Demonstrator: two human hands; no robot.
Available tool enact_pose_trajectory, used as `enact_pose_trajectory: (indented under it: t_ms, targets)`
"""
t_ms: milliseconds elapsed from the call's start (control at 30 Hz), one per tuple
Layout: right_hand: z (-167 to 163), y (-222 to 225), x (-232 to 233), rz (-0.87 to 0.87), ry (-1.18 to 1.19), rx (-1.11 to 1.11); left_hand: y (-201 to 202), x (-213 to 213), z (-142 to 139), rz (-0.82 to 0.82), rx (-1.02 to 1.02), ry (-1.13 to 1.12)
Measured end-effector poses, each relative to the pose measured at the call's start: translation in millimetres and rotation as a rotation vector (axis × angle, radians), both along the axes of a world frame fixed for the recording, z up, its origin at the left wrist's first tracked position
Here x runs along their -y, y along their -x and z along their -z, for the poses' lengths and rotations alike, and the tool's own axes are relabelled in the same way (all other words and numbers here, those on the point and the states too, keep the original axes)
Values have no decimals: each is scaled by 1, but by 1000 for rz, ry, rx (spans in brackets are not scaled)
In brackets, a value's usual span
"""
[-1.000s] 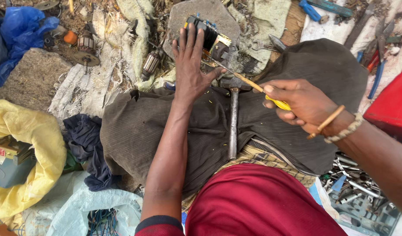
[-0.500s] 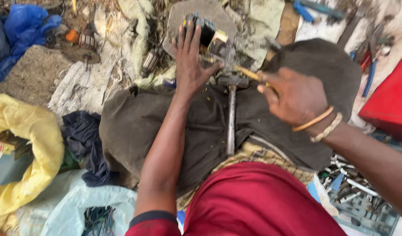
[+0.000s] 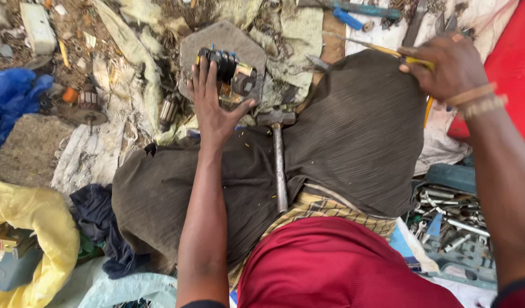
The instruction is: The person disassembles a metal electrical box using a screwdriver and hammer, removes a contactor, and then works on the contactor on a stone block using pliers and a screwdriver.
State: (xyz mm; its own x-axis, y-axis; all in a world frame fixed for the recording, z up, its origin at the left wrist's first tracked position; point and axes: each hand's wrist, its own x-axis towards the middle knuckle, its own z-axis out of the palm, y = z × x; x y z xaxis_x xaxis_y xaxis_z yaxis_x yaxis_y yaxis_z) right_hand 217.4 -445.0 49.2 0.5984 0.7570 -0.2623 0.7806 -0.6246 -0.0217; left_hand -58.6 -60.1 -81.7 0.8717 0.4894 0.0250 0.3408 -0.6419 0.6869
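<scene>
Head view looks straight down over your lap. At the far left a yellow sack [image 3: 28, 228] lies bunched on the ground, with a blue cloth [image 3: 11, 100] above it. Moving right, your left hand [image 3: 214, 108] presses down on a dark motor part [image 3: 225, 71] with black and brass bits, which sits on a flat grey stone [image 3: 217, 37] just ahead of your knees; the fingers are spread apart, the thumb reaching toward the part's right side. Just right of that hand a hammer [image 3: 278, 154] lies on the dark trousers [image 3: 354, 142], head away from you, handle running back toward your red shirt [image 3: 331, 268]. Farther right, your right hand [image 3: 448, 65] is closed around a yellow-handled screwdriver [image 3: 388, 50], its shaft pointing left. At the right edge an open box of sockets [image 3: 453, 217] rests beside your leg.
</scene>
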Motion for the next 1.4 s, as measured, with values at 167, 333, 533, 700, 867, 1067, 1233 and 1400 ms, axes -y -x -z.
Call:
enact_pose_trajectory:
  t_ms: [167,333,533,700,867,1067,1233,1400]
  targets:
    - [72,-66,-57,2,36,-166,4,0,-5,18,-20,4]
    - [125,-66,-143,255,121,-268,7,0,-7,28,14,-5]
    - [84,-46,-158,58,-278,-213,1,7,-5,28,67,24]
    - [-16,78,-127,535,-393,-745,-4,13,2,-25,89,7]
    - [-9,179,-140,521,-564,-899,-4,17,2,-36,81,18]
    - [8,195,-178,523,-587,-734,-7,18,2,-60,138,0]
    - [-3,200,-188,233,-684,-427,-7,20,2,-69,146,-8]
    - [-3,205,-195,176,-641,-310,-6,20,0,-66,171,13]
